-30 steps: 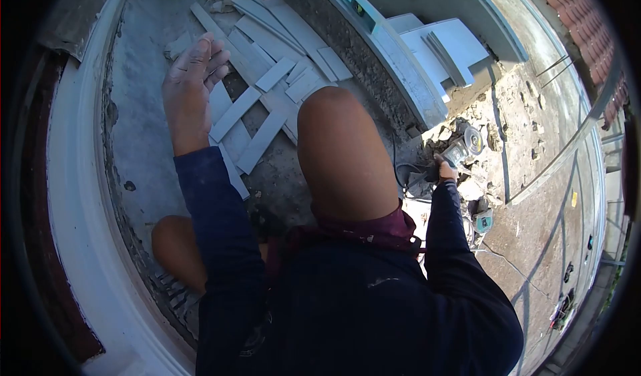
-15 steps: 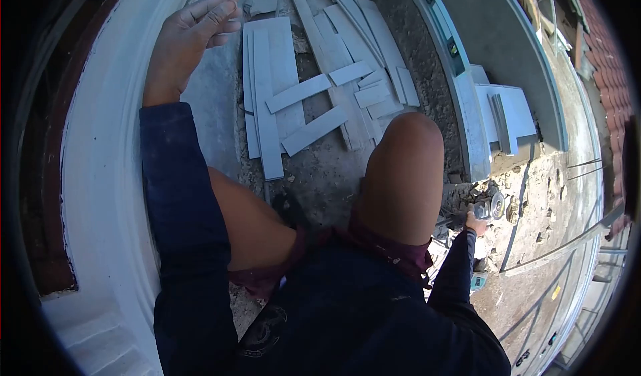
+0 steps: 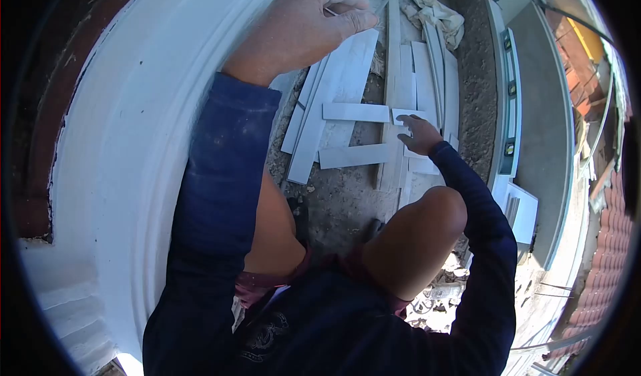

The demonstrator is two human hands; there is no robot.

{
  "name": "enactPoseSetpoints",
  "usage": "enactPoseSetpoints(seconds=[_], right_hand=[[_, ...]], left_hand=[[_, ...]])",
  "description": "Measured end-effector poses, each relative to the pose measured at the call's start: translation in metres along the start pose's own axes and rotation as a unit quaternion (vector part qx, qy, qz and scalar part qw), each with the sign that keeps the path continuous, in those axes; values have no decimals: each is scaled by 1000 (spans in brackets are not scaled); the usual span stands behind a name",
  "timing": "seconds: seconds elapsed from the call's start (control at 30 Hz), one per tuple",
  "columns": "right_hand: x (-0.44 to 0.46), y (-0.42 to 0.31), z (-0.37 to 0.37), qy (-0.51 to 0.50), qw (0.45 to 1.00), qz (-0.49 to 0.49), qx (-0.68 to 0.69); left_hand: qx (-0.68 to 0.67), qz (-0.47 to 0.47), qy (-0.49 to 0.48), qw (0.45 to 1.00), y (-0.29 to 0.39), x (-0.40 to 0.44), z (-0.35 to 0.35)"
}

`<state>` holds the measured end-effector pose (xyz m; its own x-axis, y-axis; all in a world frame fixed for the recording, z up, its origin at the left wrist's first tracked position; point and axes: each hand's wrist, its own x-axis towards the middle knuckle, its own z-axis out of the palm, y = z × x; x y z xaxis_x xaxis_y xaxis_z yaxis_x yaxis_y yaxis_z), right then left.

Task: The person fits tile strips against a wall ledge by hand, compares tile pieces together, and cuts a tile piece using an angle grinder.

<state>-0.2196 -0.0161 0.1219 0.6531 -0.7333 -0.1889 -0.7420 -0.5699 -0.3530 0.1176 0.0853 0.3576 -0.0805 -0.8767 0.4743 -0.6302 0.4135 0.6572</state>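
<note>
My left hand point(image 3: 312, 34) is raised at the top, with thumb and fingers pinched together. A thin pale sliver shows between them, too small to name. Below it, long white board strips point(image 3: 314, 139) lie on the floor. My right hand point(image 3: 422, 136) reaches over the pile, its thumb and fingers spread and nothing visible in them. Under its fingertips is a short white piece point(image 3: 400, 114); contact is hard to judge. Two more short pieces, an upper cut strip point(image 3: 356, 112) and a lower cut strip point(image 3: 354, 156), lie across the longer boards.
A teal spirit level point(image 3: 511, 102) rests along the wall edge at right. Beyond the boards lies a crumpled pale cloth sack point(image 3: 437, 17). A white moulded wall point(image 3: 127, 149) runs close on my left. Rubble point(image 3: 437, 299) lies by my right leg.
My right hand has let go of the angle grinder on the right and come over the boards. My left hand sits further right in view, still pinched. The view has turned.
</note>
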Motion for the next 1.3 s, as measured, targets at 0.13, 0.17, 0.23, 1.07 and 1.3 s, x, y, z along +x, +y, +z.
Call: enactPoseSetpoints(seconds=[0.13, 0.17, 0.23, 1.07, 1.3], right_hand=[[104, -5, 41, -105, 988, -38, -111], [122, -4, 53, -102, 984, -48, -138], [133, -11, 72, -99, 980, -68, -157], [-399, 211, -6, 442, 727, 524, 29], [-419, 256, 119, 285, 746, 598, 71]], left_hand=[[46, -35, 19, 998, -16, 2, 5], [56, -33, 25, 998, -17, 1, 5], [76, -25, 26, 996, -18, 2, 5], [84, -173, -113, 975, -18, 9, 24], [104, -222, -150, 958, -45, 1, 40]])
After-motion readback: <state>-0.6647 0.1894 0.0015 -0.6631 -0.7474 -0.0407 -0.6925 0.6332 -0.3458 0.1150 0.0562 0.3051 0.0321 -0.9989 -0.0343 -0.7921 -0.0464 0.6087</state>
